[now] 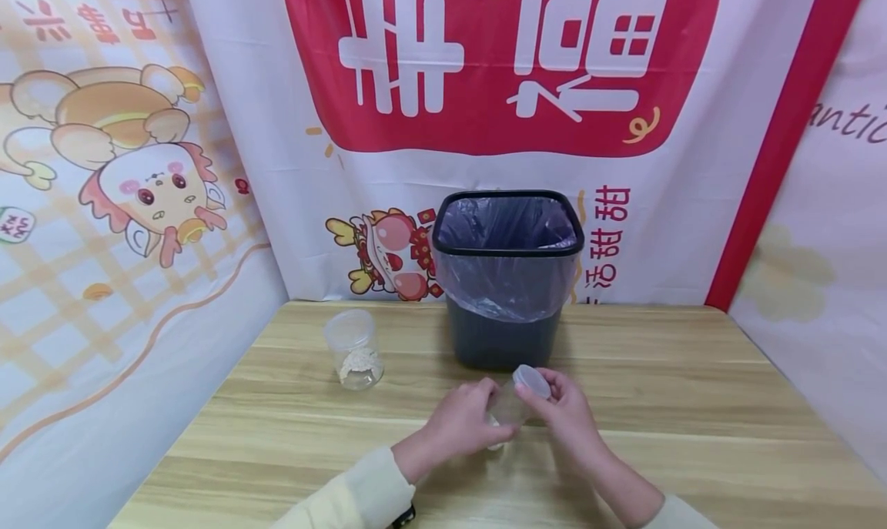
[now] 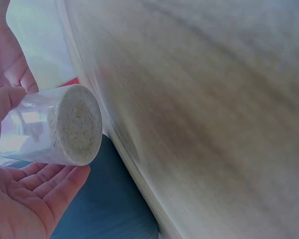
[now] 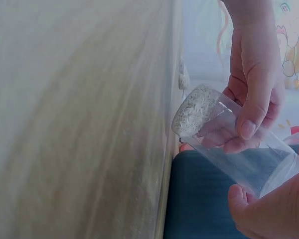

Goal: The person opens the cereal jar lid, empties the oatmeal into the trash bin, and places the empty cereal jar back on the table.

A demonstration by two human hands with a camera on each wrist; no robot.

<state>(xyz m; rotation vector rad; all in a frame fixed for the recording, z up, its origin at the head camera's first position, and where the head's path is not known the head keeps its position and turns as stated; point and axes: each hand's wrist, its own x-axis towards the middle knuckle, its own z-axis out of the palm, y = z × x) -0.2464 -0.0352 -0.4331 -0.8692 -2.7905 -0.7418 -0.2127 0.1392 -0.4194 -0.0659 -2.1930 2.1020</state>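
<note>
At the lower centre of the frame, my left hand and right hand share a clear jar, tilted over a wooden table. My left thumb and fingers pinch the body of the jar from opposite sides near its base; my right thumb and fingers pinch the pale lid at the upper right end. Pale grains sit packed against the base, the rest of the jar showing bare. Whether the base touches the table I cannot tell. The step in hand, as I judge it, is working at the lid, though whether I am loosening or tightening it does not show, nor how firmly it sits. The next move calls for a steady left grip while the right fingers turn or lift at the rim, with the jar kept from tipping further in case grains spill. Left of centre, a second jar stands upright, grains in its lower part, out of my grasp. Behind my hands, just right of centre, stands a dark bin lined with a see-through bag.
</note>
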